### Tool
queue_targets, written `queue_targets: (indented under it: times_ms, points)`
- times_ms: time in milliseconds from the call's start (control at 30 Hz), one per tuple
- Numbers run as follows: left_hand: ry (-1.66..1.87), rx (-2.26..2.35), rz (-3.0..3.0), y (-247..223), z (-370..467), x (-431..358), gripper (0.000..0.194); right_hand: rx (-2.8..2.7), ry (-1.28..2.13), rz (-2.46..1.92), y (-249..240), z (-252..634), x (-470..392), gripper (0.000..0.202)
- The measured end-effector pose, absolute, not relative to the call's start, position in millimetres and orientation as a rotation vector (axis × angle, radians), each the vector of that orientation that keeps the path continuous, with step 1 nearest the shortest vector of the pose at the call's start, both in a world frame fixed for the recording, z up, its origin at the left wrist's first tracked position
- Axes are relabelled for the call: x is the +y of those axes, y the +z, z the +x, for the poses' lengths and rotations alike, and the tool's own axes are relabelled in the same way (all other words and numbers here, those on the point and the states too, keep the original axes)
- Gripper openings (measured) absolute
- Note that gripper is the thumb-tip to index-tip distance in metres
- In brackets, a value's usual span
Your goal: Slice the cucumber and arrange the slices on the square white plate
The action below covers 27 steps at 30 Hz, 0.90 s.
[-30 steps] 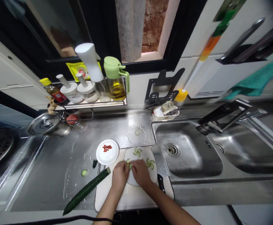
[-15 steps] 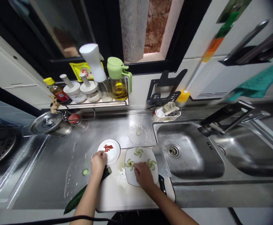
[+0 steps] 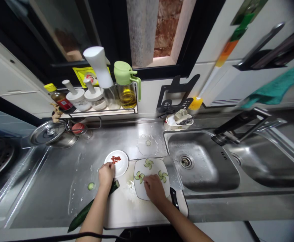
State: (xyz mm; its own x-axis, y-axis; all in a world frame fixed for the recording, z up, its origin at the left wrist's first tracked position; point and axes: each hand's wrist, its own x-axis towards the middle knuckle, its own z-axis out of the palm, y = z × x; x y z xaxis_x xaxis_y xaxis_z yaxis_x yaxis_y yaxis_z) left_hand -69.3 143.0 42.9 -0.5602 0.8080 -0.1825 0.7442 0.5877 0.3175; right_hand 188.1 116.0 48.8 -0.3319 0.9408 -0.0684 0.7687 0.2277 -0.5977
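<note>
From the view's centre, a lidded pot [image 3: 51,133] sits at nine o'clock, an oil jug [image 3: 126,92] on a shelf [image 3: 102,113] at eleven, a brush [image 3: 212,77] at two, a tap [image 3: 239,126] at three, a sink [image 3: 202,163] at four.

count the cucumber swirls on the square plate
3: far swirl near the back edge, left swirl with red at its centre, and right swirl. The right hand covers part of the plate, so another may be hidden.

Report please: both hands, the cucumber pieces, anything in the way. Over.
Left hand at white dish with red bits. Right hand over square plate; three cucumber pinwheels visible. Left forearm hides part of long cucumber.
</note>
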Motion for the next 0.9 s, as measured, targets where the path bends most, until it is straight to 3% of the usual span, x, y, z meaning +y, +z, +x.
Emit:
queue_targets:
  times_ms: [367, 600, 900]
  points:
    - [0.500, 2.454, 1.349, 52, -61, 124, 0.026, -2.219, 0.808, -1.604, 55, 197, 116, 0.018]
    - [0.765, 1.994, 1.563, 66, 2, 132, 0.023, -2.185, 0.751, -1.670, 57, 211, 127, 0.020]
    - [0.639, 1.663, 1.818, 61, 62, 169, 0.015, -2.153, 0.648, -1.759, 60, 220, 148, 0.024]
